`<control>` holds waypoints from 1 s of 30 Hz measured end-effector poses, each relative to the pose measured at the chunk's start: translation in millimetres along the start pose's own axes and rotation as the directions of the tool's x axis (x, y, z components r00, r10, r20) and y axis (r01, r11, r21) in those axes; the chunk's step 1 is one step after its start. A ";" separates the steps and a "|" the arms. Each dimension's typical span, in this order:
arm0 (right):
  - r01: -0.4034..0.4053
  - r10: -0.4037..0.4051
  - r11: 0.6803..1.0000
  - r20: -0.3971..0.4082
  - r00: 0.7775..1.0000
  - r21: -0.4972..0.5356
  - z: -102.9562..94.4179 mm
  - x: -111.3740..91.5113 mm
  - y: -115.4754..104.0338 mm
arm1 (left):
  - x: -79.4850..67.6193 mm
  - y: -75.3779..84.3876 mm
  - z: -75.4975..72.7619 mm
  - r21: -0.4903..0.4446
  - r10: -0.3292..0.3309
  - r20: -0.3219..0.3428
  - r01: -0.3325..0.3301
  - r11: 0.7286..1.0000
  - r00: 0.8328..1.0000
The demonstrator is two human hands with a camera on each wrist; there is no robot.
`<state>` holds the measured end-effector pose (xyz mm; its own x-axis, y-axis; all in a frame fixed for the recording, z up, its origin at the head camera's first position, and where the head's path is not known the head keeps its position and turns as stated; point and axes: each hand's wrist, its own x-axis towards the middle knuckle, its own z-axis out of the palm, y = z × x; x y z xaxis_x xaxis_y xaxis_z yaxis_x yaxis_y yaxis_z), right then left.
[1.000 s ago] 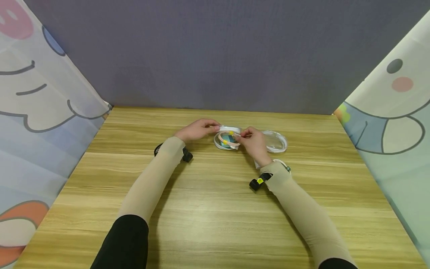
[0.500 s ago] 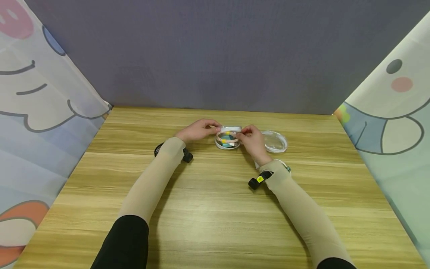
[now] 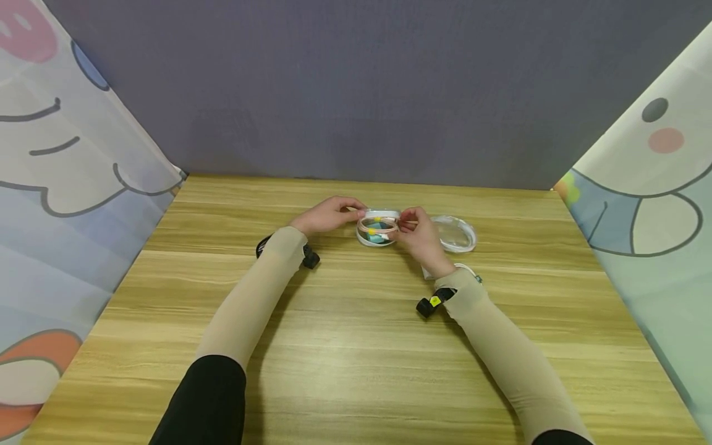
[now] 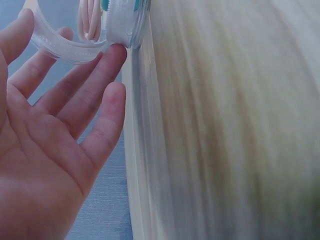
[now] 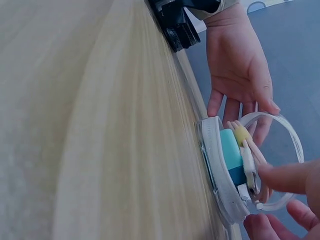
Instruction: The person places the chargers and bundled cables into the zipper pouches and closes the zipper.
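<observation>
A small round clear case with a white rim stands unzipped near the back of the table, its lid tilted up. My left hand pinches the lid's rim between thumb and fingers. A teal block sits inside the case. Over that block lies a coiled pinkish cable with yellow ties and a white plug end. My right hand holds the coil at its right side, the thumb against it; some of its fingers reach the case's lower rim in the right wrist view.
Right of my right hand lies another round clear case with a white rim. A white item shows partly beneath my right wrist. A grey panel closes off the back, with printed cloths at both sides.
The cable coil has gone from raised and tilted to lower and flatter within the case. My right hand has shifted slightly with it; the left hand stays at the lid.
</observation>
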<state>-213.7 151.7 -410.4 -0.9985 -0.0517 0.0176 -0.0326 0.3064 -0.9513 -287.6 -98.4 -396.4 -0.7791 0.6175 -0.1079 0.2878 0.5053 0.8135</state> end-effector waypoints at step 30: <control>-0.163 0.155 0.978 0.070 0.985 0.130 -11.4 3.5 0.0 | -4.1 2.3 0.1 -0.009 0.067 0.120 -0.066 0.998 0.990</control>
<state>-217.7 162.3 -406.8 -0.9859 -0.0704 -0.1516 0.1365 0.1846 -0.9733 -283.6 -99.7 -394.1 -0.6854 0.7180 -0.1213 0.3336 0.4576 0.8242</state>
